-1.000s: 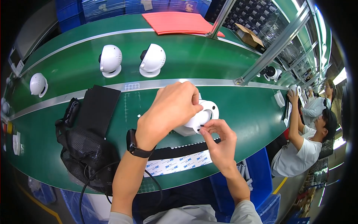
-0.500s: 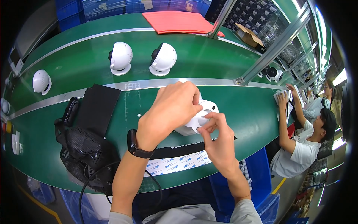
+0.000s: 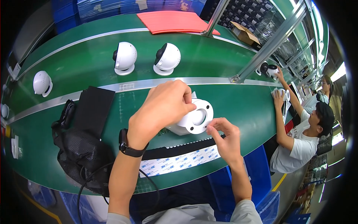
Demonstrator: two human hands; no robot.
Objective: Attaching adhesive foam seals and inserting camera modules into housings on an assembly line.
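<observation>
A white ball-shaped camera lies on the table with its round base (image 3: 190,120) turned up. Small black pads show on the base's rim around a recessed middle. My left hand (image 3: 164,102), wearing a black watch, grips the camera from the upper left; its fingertips are at the base's edge. At the lower right of that rim my right hand (image 3: 228,136) is closed in a pinch, thumb and forefinger together. Whatever sits between them is too small to make out. Just below lies a black strip (image 3: 160,153) with whitish dots along its edge, over a printed white backing sheet (image 3: 179,162).
Two white ball cameras (image 3: 126,58) stand on the green conveyor (image 3: 93,56) beyond a metal rail, another farther left. A black mesh bag (image 3: 84,156) with a cable and a black sheet (image 3: 95,110) are at left. Blue bins (image 3: 257,171) sit below right. A co-worker (image 3: 302,142) works at right.
My right hand has shifted slightly right and off the middle of the base, uncovering more of its rim and pads. The co-worker's arm has reached out to a camera on the conveyor.
</observation>
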